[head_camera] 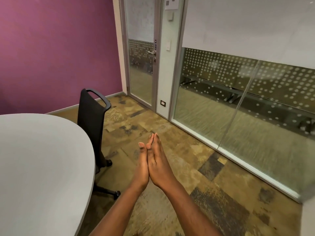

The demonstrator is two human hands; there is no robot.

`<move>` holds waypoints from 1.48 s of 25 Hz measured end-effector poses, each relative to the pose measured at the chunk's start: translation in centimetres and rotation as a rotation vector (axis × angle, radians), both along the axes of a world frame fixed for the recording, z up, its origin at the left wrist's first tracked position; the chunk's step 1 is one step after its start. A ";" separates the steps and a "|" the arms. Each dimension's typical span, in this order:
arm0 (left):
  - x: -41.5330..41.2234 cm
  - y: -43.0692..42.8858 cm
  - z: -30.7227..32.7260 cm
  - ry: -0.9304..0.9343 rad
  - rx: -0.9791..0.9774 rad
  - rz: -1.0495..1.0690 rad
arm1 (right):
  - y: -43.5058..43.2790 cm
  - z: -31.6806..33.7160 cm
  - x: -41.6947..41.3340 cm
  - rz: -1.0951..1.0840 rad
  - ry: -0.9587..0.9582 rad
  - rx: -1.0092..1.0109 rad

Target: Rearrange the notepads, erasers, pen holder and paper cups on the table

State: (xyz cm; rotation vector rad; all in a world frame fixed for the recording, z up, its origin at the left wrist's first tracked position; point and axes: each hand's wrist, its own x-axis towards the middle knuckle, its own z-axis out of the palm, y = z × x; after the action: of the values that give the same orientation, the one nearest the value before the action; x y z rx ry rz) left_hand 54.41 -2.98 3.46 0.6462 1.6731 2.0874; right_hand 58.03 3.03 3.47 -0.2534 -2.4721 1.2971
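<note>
My left hand and my right hand are pressed palm to palm in front of me, fingers straight and pointing away, held over the carpet to the right of the table. Neither hand holds anything. The white round table fills the lower left of the view; the part I see is bare. No notepads, erasers, pen holder or paper cups are in view.
A black office chair stands tucked against the table's right edge. A glass door and a glass partition run along the far and right side. Patterned carpet lies between the table and the glass. The wall behind the table is purple.
</note>
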 end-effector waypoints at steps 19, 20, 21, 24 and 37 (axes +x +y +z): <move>-47.5 17.2 -4.5 0.854 -0.868 0.399 | 23.6 -4.1 -47.1 -0.035 -0.170 0.483; -49.8 18.3 -4.6 0.838 -0.885 0.417 | 25.1 -4.4 -49.9 -0.004 -0.182 0.497; -51.9 19.3 -4.6 0.821 -0.899 0.430 | 26.2 -4.5 -52.4 0.030 -0.193 0.521; -58.3 22.4 -4.5 0.735 -0.910 0.490 | 29.3 -4.4 -60.0 0.150 -0.174 0.576; -91.8 23.1 -5.4 0.508 -0.989 0.787 | 31.1 -4.9 -95.5 0.351 -0.113 0.604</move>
State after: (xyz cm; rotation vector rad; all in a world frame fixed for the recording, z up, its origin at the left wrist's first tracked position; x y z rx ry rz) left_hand -37.34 20.15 -1.99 0.1693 3.2602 1.1250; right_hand -37.42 34.14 -1.43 0.2738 -2.9547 0.5897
